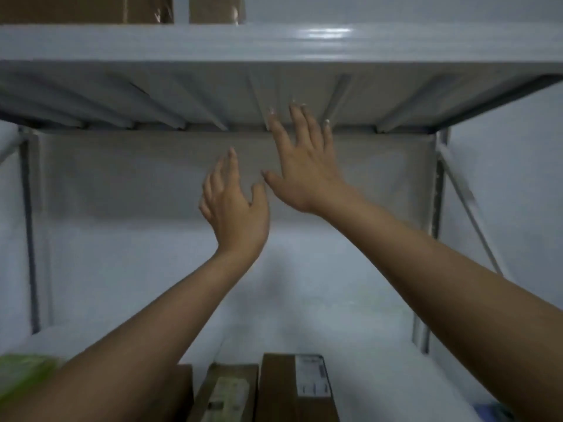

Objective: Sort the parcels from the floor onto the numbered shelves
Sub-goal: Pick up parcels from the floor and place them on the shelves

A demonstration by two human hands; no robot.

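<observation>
Both my hands are raised inside a grey metal shelf bay and hold nothing. My left hand [233,205] has its fingers apart, a little lower and left of my right hand [300,159], which spreads its fingers up toward the underside of the upper shelf [274,41]. Three brown cardboard parcels stand side by side on the lower shelf at the bottom: one with a white label [297,388], one with a pale label [227,391] and a plain one [182,388]. Two more brown parcels [146,7] sit on the upper shelf at top left.
The lower shelf board [365,300] stretches white behind the parcels. Grey uprights stand at left [30,239] and right [435,208], with a diagonal brace on the right. Something green [21,373] shows at bottom left, something blue [493,412] at bottom right.
</observation>
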